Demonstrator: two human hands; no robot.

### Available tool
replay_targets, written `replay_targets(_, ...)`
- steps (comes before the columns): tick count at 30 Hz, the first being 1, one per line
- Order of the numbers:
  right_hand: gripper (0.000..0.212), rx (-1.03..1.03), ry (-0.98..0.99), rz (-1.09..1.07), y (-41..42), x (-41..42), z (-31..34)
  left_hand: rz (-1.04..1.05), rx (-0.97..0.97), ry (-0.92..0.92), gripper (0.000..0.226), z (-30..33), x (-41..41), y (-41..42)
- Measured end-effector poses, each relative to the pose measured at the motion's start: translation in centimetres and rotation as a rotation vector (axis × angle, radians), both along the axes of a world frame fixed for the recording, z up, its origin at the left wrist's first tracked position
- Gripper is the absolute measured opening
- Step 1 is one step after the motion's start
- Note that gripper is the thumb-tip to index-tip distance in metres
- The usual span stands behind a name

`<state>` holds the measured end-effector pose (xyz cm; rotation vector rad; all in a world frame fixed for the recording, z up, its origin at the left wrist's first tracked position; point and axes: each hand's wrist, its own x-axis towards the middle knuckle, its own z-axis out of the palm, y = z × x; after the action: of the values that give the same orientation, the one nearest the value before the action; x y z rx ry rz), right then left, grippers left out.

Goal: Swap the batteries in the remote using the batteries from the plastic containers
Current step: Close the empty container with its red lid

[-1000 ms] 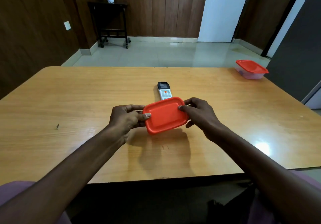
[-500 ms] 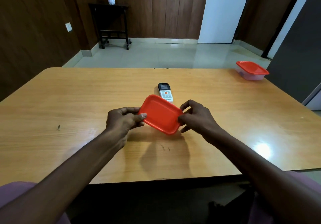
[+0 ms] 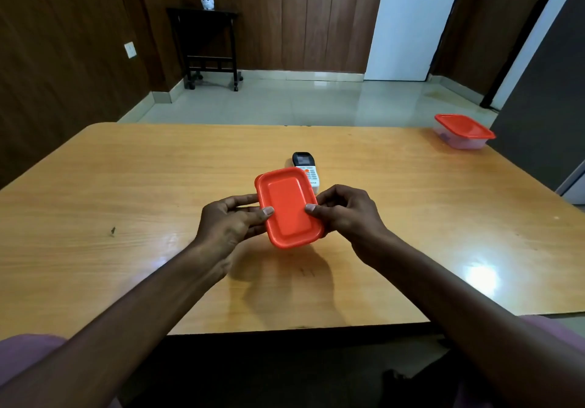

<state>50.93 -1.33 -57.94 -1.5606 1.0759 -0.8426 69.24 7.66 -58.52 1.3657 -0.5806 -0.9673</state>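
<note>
Since half a second ago I see the box (image 3: 288, 207) turned in the hands: its long axis then ran from 10 to 4 o'clock, and now it runs nearly 12 to 6, the far end leaning slightly toward 11. It is held above the tabletop (image 3: 133, 192), its red lid tilted up toward me. My left hand (image 3: 229, 222) is closed on its 9 o'clock edge with the thumb pressed on the lid, and my right hand (image 3: 346, 211) is closed on the 3 o'clock edge, thumb likewise on top. I cannot tell what is inside.

The remote (image 3: 306, 170) lies flat on the tabletop just beyond the box at 12 o'clock, its dark screen end pointing away from me and its near end hidden behind the box. A second lidded box (image 3: 462, 130) sits at the tabletop's far corner, around 2 o'clock, well apart from the rest.
</note>
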Motion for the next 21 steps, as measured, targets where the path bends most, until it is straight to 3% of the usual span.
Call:
replay_targets(10,0.043,0.137,-0.049,0.220,3.1,5.0,-0.3,0.044,0.151,-0.048,0.024,1.2,5.3,3.2)
replay_targets(15,0.049,0.208,-0.083,0.357,6.9,12.6,-0.6,0.158,0.225,-0.078,0.025,2.5,11.7,8.5)
replay_targets(21,0.044,0.306,-0.154,0.489,12.1,23.3,-0.4,0.332,0.311,-0.281,0.025,4.5,20.0,14.7)
